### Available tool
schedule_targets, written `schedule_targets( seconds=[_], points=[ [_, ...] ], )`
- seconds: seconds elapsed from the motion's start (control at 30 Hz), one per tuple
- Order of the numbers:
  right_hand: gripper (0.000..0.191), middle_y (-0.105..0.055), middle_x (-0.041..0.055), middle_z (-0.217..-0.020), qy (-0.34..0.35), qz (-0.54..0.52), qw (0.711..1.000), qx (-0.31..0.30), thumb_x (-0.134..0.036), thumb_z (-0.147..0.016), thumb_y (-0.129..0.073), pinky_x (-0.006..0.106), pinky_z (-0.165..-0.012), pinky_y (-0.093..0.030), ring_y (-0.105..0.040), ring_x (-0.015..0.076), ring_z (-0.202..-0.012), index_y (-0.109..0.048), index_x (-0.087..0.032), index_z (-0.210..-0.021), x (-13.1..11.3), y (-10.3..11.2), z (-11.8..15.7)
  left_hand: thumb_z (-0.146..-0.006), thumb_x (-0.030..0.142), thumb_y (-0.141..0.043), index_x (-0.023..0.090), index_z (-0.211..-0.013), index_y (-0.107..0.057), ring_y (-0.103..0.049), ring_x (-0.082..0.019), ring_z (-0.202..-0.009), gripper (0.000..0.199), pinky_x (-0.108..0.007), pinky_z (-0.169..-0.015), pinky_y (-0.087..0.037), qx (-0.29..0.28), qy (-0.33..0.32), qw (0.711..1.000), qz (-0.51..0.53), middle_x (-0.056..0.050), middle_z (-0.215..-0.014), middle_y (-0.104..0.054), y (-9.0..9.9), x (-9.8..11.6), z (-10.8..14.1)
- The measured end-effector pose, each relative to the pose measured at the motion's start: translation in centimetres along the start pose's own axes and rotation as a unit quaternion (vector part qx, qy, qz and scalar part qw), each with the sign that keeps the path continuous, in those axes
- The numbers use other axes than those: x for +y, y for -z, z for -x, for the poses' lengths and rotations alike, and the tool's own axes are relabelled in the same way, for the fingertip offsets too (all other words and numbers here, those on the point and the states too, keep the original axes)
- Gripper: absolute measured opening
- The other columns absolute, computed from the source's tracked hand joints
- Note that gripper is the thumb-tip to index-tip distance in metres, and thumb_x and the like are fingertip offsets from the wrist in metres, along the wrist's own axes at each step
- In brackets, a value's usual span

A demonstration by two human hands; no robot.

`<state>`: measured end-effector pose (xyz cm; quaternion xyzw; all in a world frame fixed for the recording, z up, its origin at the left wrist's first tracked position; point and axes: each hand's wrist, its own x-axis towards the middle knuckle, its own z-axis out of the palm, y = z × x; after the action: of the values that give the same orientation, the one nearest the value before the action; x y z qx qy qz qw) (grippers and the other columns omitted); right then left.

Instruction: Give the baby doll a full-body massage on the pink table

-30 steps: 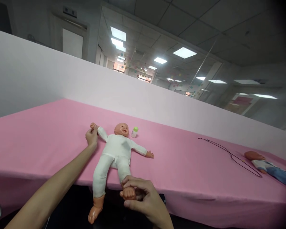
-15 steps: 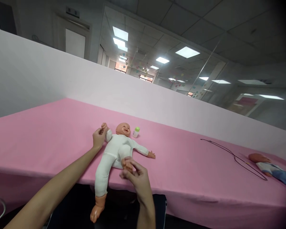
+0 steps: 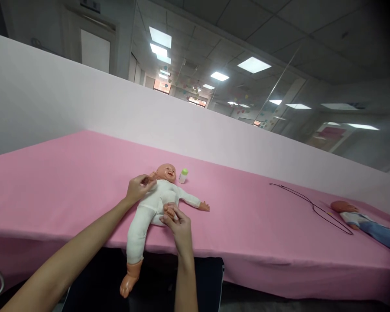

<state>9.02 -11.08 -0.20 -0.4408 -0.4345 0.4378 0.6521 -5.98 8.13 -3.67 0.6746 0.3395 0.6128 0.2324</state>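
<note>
A baby doll [image 3: 159, 196] in a white suit lies on its back on the pink-covered table [image 3: 243, 212], one leg hanging over the front edge. My left hand [image 3: 140, 187] is closed around the doll's arm near its hand, beside the head. With thumb and fingers my right hand [image 3: 178, 222] grips the doll's foot [image 3: 170, 211], which is bent up over its belly. The doll's other arm lies stretched out on the cloth. Next to the doll's head stands a small white bottle with a green cap [image 3: 183, 176].
A thin black cable [image 3: 313, 205] lies in a loop on the right part of the table. Beyond it lies a second doll [image 3: 373, 229] in blue trousers. A white partition [image 3: 195, 130] with glass above borders the back.
My left hand has brought the doll's arm inward, closer to its head and chest. The foot in my right hand has moved slightly up toward the belly. The view has shifted a little.
</note>
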Motion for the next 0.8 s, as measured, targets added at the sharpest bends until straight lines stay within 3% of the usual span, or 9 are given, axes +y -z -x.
schedule_targets(
  seconds=[0.1, 0.17, 0.23, 0.37, 0.47, 0.57, 0.63, 0.73, 0.8],
  points=[
    [0.037, -0.065, 0.0076, -0.118, 0.012, -0.003, 1.000, 0.016, -0.038, -0.067, -0.092, 0.030, -0.085, -0.057, -0.064, 0.0218, -0.101, -0.080, -0.018, -0.096, 0.8, -0.6, -0.5, -0.083, 0.049, -0.075, 0.019, -0.077, -0.071, -0.057, -0.017, -0.065, 0.030, -0.028, -0.066, -0.043, -0.032, -0.004, 0.999, -0.031, -0.002, -0.072, -0.068, -0.3, 0.1, 0.4],
    [0.034, -0.065, 0.0067, -0.118, 0.009, 0.018, 1.000, -0.023, -0.034, -0.067, -0.093, 0.028, -0.087, -0.055, -0.063, 0.0220, -0.107, -0.080, -0.019, -0.094, -0.7, -0.2, 0.9, -0.085, 0.051, -0.071, 0.019, -0.074, -0.067, -0.056, -0.016, -0.064, 0.033, -0.027, -0.063, -0.042, 0.030, 0.041, 0.999, 0.007, -0.001, -0.070, -0.065, -0.3, -0.5, 0.0],
    [0.030, -0.067, 0.0052, -0.113, -0.013, 0.055, 0.992, -0.110, -0.029, -0.066, -0.094, 0.025, -0.085, -0.053, -0.064, 0.0204, -0.104, -0.080, -0.020, -0.092, -3.1, 0.8, 3.1, -0.087, 0.053, -0.068, 0.020, -0.066, -0.059, -0.050, -0.014, -0.059, 0.040, -0.026, -0.058, -0.038, 0.120, 0.101, 0.987, 0.042, 0.001, -0.063, -0.057, -0.1, -1.5, -0.6],
    [0.029, -0.072, 0.0044, -0.103, -0.064, 0.172, 0.942, -0.280, -0.026, -0.067, -0.094, 0.026, -0.084, -0.052, -0.067, 0.0199, -0.095, -0.082, -0.020, -0.093, -7.5, 3.2, 7.0, -0.086, 0.056, -0.064, 0.021, -0.059, -0.052, -0.042, -0.013, -0.055, 0.046, -0.026, -0.052, -0.034, 0.290, 0.282, 0.911, 0.072, 0.003, -0.057, -0.047, 0.9, -3.4, -1.8],
    [0.030, -0.073, 0.0051, -0.104, -0.055, 0.175, 0.948, -0.260, -0.030, -0.065, -0.096, 0.027, -0.084, -0.054, -0.068, 0.0214, -0.094, -0.083, -0.021, -0.090, -7.8, 3.8, 7.2, -0.086, 0.053, -0.065, 0.020, -0.060, -0.053, -0.044, -0.013, -0.056, 0.043, -0.026, -0.052, -0.035, 0.329, 0.313, 0.888, 0.070, 0.003, -0.059, -0.049, 1.2, -3.4, -2.0],
    [0.034, -0.072, 0.0062, -0.108, 0.001, 0.082, 0.992, -0.098, -0.040, -0.072, -0.091, 0.031, -0.078, -0.059, -0.068, 0.0188, -0.081, -0.082, -0.022, -0.101, -5.1, 3.3, 4.9, -0.088, 0.052, -0.065, 0.019, -0.064, -0.056, -0.047, -0.013, -0.058, 0.042, -0.025, -0.055, -0.037, 0.276, 0.185, 0.941, 0.060, 0.003, -0.060, -0.052, 0.8, -2.1, -1.5],
    [0.041, -0.072, 0.0068, -0.108, 0.013, 0.042, 0.999, -0.001, -0.042, -0.074, -0.089, 0.032, -0.075, -0.061, -0.067, 0.0164, -0.073, -0.080, -0.021, -0.108, -2.3, 2.5, 2.6, -0.089, 0.050, -0.067, 0.018, -0.069, -0.061, -0.049, -0.013, -0.059, 0.037, -0.025, -0.058, -0.040, 0.185, 0.080, 0.979, 0.035, 0.002, -0.063, -0.056, 0.4, -1.1, -0.8],
    [0.049, -0.071, 0.0095, -0.118, 0.019, 0.016, 0.998, 0.052, -0.045, -0.065, -0.093, 0.035, -0.084, -0.061, -0.071, 0.0198, -0.084, -0.080, -0.017, -0.102, 1.8, 1.3, 0.0, -0.086, 0.046, -0.072, 0.018, -0.076, -0.068, -0.054, -0.014, -0.061, 0.030, -0.027, -0.063, -0.042, 0.014, -0.043, 0.998, -0.032, 0.000, -0.067, -0.064, -0.1, -0.3, 0.2],
    [0.052, -0.069, 0.0115, -0.126, 0.024, 0.003, 0.997, 0.076, -0.048, -0.065, -0.092, 0.037, -0.089, -0.060, -0.072, 0.0217, -0.089, -0.079, -0.016, -0.103, 3.0, 1.0, -0.5, -0.084, 0.046, -0.074, 0.019, -0.074, -0.068, -0.055, -0.015, -0.061, 0.029, -0.027, -0.063, -0.042, -0.033, -0.068, 0.995, -0.068, -0.001, -0.067, -0.066, -0.3, -0.2, 0.6]
  ],
)
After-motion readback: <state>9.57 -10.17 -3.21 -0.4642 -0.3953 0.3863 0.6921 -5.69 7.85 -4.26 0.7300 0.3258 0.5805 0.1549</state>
